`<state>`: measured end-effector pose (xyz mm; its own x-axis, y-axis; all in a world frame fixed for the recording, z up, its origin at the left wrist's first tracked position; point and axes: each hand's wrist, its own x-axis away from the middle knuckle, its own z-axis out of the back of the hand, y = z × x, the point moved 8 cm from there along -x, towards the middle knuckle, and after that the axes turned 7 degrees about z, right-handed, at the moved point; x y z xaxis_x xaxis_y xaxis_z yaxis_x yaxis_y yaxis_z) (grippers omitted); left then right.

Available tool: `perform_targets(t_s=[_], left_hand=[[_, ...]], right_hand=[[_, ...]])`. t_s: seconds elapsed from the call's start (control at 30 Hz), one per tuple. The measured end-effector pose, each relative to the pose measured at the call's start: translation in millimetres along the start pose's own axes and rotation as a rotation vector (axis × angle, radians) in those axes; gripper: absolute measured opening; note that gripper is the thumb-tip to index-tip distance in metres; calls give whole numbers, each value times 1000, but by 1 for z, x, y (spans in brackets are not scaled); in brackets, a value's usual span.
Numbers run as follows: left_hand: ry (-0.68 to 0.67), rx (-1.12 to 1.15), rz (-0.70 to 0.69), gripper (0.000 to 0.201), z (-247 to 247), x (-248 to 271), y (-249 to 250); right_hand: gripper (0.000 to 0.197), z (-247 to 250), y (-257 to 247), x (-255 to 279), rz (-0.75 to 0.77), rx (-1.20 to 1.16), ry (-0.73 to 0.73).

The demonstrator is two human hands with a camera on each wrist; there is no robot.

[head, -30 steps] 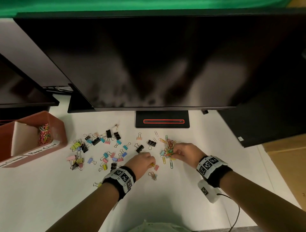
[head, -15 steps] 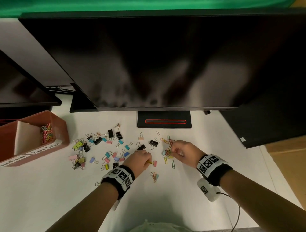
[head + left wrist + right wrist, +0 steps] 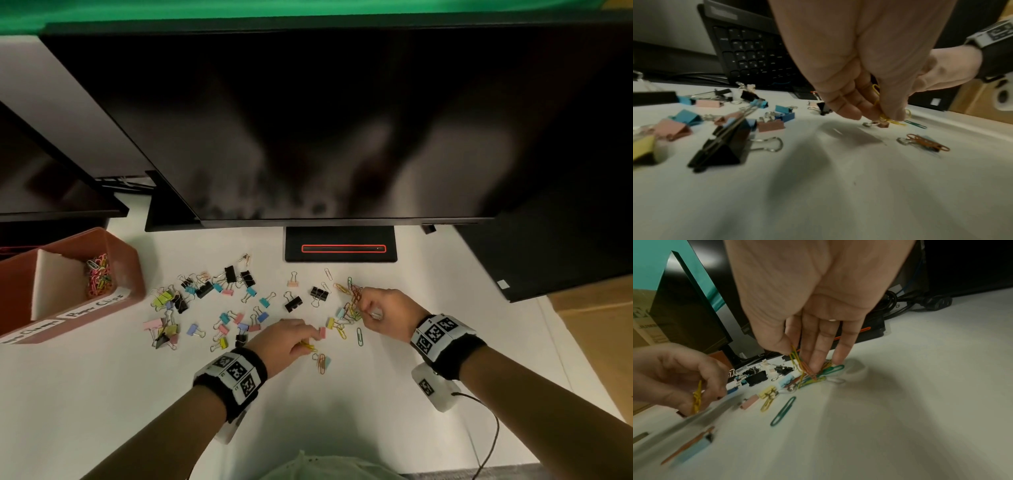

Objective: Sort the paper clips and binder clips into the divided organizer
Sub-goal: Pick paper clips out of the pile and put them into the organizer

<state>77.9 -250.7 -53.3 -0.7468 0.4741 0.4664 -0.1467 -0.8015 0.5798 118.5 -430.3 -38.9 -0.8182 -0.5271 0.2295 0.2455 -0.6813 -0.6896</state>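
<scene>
Between the left hand's curled fingers sit yellow paper clips; the right hand pinches another yellow clip.

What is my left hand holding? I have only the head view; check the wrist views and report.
Observer: The left hand pinches yellow paper clips between thumb and fingers.
Operator: Now report the right hand.
Observer: The right hand pinches a yellow paper clip with its thumb; its other fingers point straight down into the paper clip pile.
Operator: Name anything else I'm missing.
Observer: A black keyboard, seen only in the left wrist view.
</scene>
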Motion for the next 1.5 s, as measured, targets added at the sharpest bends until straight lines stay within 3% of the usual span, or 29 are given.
perform_targets(t_s=[0.2, 0.43, 0.7, 0.9, 1.27, 1.4, 1.5], left_hand=[[-172, -209, -98, 30, -33, 3, 18], [-6, -106, -49, 25, -26, -3, 10], [168, 92, 0, 21, -5, -4, -3], [127, 60, 63, 26, -3, -1, -14], [70, -170, -148, 31, -17, 3, 15], [78, -252, -317, 31, -21, 9, 32], [74, -283, -302, 29, -25, 6, 34]], right_hand=[[9, -28, -2, 9, 56, 115, -98], [37, -43, 0, 11, 56, 99, -238], [19, -43, 1, 8, 11, 143, -270], [16, -43, 1, 7, 24, 150, -262], [16, -34, 0, 13, 43, 87, -218], [15, -28, 5, 16, 39, 125, -210], [14, -31, 6, 18, 48, 158, -216]])
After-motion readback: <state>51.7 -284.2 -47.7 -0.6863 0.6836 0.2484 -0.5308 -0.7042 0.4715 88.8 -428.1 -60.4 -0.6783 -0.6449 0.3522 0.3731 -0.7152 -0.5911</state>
